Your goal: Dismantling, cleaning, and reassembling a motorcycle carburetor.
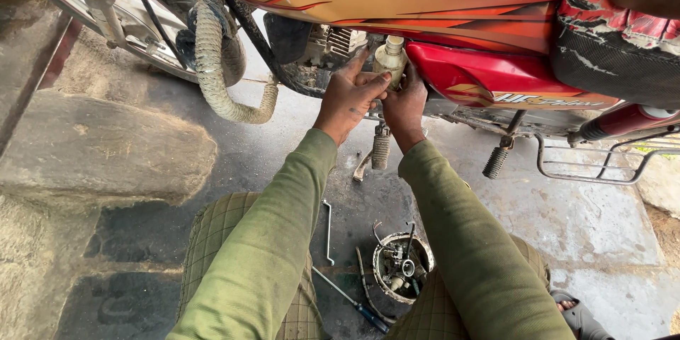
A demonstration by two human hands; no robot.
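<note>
both hands on cream cylindrical part [389, 57] under red motorcycle side panel [489, 74]: left hand [347, 95] grasping its left side, right hand [405, 103] gripping from below. tool tin [402, 267] on near floor.

- The left hand [347, 95] and the right hand [404, 110] are bare and smudged with dark grease.
- Long olive-green sleeves [453, 241] run back from both wrists, a bit wrinkled.
- Behind the sleeves are green checked trousers [212, 234].
- Off past the right sleeve is a grey sandal [581, 319].
</note>
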